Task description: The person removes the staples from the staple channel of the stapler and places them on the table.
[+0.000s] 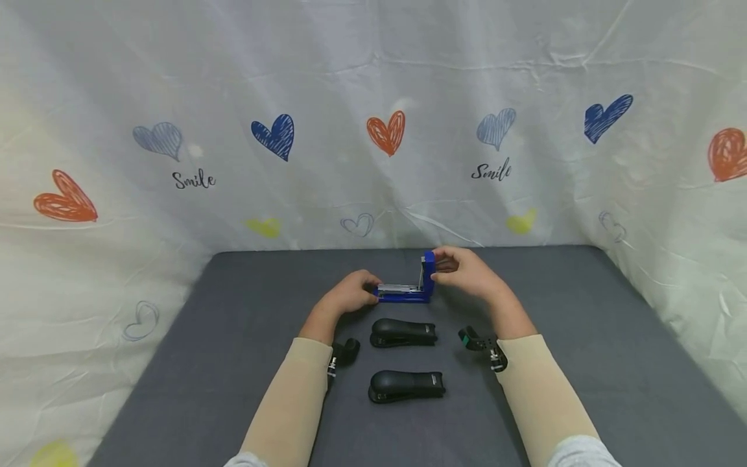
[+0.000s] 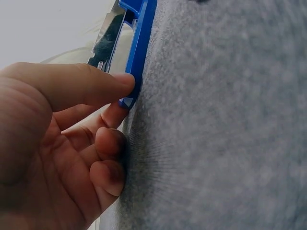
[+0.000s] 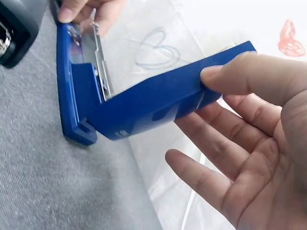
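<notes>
A blue stapler (image 1: 403, 298) rests on the grey table with its top arm swung up, roughly at a right angle to the base. Its metal staple channel (image 1: 399, 288) lies exposed along the base. My left hand (image 1: 351, 292) pinches the front end of the base, thumb on the blue edge (image 2: 139, 52) in the left wrist view. With thumb and fingers, my right hand (image 1: 469, 272) holds the raised top arm (image 3: 158, 96) near its free end. The little finger stands away from it in the right wrist view.
Two black staplers lie closed in front of the blue one, a nearer one (image 1: 406, 386) and a farther one (image 1: 403, 333). A grey cloth covers the table (image 1: 233, 363). Behind it hangs a white curtain (image 1: 327, 84) printed with hearts, close to the table's back edge.
</notes>
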